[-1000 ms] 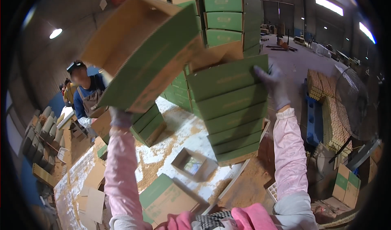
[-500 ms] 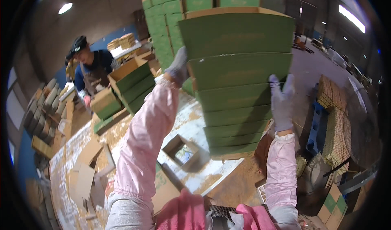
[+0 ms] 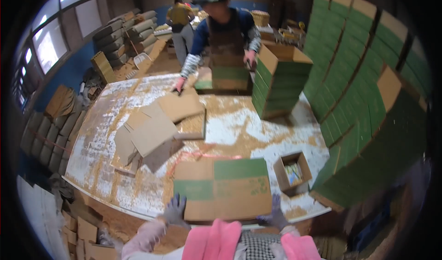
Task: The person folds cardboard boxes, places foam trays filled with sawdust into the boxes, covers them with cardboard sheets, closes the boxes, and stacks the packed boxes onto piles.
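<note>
Flat carton (image 3: 221, 188): one; two hands, left hand (image 3: 175, 209), right hand (image 3: 275, 211), open, touching near edge.

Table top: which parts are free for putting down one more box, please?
On the table, free patches lie between the folded flat box, near both hands, and the green box stack, and along the left edge. Loose cardboard sheets crowd the middle left; a small open box fills the right corner.
</note>
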Demonstrator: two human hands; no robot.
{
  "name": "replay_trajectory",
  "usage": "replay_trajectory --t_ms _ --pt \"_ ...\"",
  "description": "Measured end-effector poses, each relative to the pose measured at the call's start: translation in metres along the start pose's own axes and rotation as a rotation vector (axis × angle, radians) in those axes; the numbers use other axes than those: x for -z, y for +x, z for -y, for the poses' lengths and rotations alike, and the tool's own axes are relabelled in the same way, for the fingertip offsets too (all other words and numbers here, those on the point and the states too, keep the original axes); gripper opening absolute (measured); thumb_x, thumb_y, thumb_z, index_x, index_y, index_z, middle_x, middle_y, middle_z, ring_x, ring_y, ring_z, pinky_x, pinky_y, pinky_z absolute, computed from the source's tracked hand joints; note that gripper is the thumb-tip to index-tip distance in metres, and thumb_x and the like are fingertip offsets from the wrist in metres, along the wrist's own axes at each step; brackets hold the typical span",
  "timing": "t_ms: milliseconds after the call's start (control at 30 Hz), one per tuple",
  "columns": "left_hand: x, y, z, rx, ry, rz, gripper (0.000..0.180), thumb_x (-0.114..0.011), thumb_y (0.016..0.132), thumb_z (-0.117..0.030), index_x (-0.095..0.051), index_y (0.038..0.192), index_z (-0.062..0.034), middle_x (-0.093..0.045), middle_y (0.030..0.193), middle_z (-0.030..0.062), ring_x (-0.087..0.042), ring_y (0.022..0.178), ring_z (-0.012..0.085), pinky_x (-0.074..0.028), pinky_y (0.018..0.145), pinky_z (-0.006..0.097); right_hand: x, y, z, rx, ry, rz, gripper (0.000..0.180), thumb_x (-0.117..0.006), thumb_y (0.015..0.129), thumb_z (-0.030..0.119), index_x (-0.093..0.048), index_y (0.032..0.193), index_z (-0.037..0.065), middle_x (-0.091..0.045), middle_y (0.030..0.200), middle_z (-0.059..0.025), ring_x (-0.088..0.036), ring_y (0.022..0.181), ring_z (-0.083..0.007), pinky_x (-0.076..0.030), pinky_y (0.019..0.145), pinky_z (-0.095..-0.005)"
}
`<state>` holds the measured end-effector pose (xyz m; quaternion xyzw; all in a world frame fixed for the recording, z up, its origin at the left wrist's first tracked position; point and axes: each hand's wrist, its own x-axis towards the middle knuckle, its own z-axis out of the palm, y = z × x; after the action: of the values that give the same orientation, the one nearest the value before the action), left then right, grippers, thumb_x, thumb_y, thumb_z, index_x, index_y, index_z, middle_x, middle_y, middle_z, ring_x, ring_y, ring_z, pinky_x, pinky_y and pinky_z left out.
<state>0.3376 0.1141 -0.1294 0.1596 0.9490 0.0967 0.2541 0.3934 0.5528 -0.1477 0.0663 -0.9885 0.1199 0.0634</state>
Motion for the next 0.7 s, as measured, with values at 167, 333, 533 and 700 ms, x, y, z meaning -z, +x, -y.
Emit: replay_trajectory --t_ms 167,333,533,700 --pt "-0.054 -0.002 0.009 -0.076 0.705 -0.438 0.087 -0.053 0.081 -0.051 -0.022 0.142 0.0038 -0.014 0.141 0.0394 -0.010 0.133 0.0557 -0.008 0.107 0.064 0.009 0.007 0.019 -0.167 0.632 0.082 0.099 -0.086 0.060 0.024 -0.029 0.137 -0.002 -0.047 0.129 -0.0162 -0.045 0.122 -0.0308 -0.037 0.102 -0.0413" --pt "-0.028 0.001 0.020 -0.209 -0.067 -0.429 0.082 -0.056 0.082 -0.045 -0.024 0.141 0.0024 -0.019 0.143 0.0336 -0.007 0.133 0.0572 -0.013 0.109 0.061 0.071 0.027 0.028 0.001 0.485 -0.118 0.105 -0.089 0.055 0.026 -0.029 0.136 -0.002 -0.048 0.128 -0.0175 -0.050 0.117 -0.0307 -0.040 0.101 -0.0384" --pt "0.151 -0.037 0.029 -0.256 -0.663 -0.225 0.076 -0.060 0.084 -0.047 -0.033 0.133 0.0049 -0.047 0.122 0.0338 -0.059 0.087 0.0422 -0.047 0.083 0.046 0.204 0.137 0.111 0.137 0.735 -0.067 0.075 -0.080 0.065 0.028 -0.048 0.126 -0.002 -0.053 0.125 -0.0197 -0.043 0.127 -0.0335 -0.034 0.105 -0.0406" --pt "0.243 0.015 -0.036 -0.229 -0.763 -0.196 0.086 -0.041 0.091 -0.059 -0.018 0.143 0.0046 -0.048 0.129 0.0270 -0.049 0.119 0.0358 -0.034 0.103 0.035 0.146 0.240 0.066 -0.083 1.276 0.065 0.041 -0.056 0.087 0.027 -0.052 0.119 0.001 -0.054 0.118 -0.0102 -0.052 0.110 -0.0206 -0.038 0.099 -0.0359"
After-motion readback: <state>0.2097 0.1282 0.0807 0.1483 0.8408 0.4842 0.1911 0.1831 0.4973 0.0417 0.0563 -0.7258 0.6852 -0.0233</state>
